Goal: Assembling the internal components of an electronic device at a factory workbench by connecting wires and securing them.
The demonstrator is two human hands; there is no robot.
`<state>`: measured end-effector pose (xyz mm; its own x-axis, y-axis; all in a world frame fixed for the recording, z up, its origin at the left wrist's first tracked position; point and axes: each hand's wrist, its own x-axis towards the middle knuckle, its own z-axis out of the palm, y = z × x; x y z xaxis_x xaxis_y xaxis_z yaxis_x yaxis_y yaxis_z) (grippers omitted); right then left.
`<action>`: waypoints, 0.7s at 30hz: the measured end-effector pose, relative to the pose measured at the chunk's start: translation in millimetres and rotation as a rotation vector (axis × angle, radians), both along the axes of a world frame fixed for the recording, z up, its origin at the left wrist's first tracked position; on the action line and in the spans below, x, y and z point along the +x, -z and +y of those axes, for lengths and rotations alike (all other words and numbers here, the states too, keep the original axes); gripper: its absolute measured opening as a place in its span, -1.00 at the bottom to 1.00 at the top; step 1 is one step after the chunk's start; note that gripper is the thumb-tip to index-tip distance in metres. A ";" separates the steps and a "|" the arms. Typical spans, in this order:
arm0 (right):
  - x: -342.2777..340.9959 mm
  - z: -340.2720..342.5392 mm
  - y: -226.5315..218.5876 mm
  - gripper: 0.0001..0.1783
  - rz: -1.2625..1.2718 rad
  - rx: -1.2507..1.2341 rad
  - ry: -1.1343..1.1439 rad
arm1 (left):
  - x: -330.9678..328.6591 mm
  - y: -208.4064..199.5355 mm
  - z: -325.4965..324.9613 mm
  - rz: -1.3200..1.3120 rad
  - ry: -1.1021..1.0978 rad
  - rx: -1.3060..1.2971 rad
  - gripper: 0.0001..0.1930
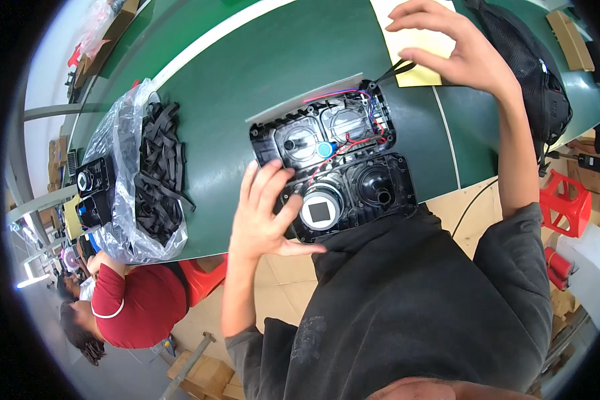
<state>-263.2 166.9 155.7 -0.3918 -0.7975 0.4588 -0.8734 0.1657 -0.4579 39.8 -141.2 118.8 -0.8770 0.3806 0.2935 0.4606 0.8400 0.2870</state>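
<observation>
An opened black plastic speaker case (pixel 397 180) lies at the table's near edge, its two halves side by side. The near half holds a round speaker driver (pixel 321 212) with a white ring and a dark square on its magnet. In the far half are red and blue wires and a small blue round part (pixel 325 149). My left hand (pixel 260 212) grips the case's left side, thumb along the near edge. Above the far right corner, my right hand (pixel 450 50) is open, fingers apart, its thumb just over a black strap (pixel 396 69) coming from that corner.
Left on the green table (pixel 213 87), a clear plastic bag (pixel 123 233) holds many black straps (pixel 160 160). Another opened case (pixel 93 190) lies beyond it. Yellow paper (pixel 417 57) and a black mesh bag (pixel 530 73) are at right. A person in red (pixel 143 303) sits at left.
</observation>
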 end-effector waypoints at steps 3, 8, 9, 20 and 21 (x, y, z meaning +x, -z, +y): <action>-5.3 -1.6 4.9 -0.69 0.006 -0.046 0.056 | 15.0 10.9 19.9 0.126 -0.131 -0.116 -0.13; -2.9 4.2 21.8 -0.74 -0.177 -0.043 0.133 | 46.1 19.8 27.9 0.115 -0.125 -0.141 -0.26; -4.8 3.0 19.5 -0.75 -0.147 -0.034 0.157 | 44.2 20.0 21.0 0.108 -0.065 -0.176 -0.33; -88.3 -112.5 -9.8 -0.54 0.286 -0.100 -0.016 | 31.7 17.9 28.3 0.218 -0.200 0.074 -0.42; -109.1 -137.5 -2.9 -0.52 0.293 0.004 0.064 | 24.6 11.0 25.8 0.244 -0.259 0.104 -0.38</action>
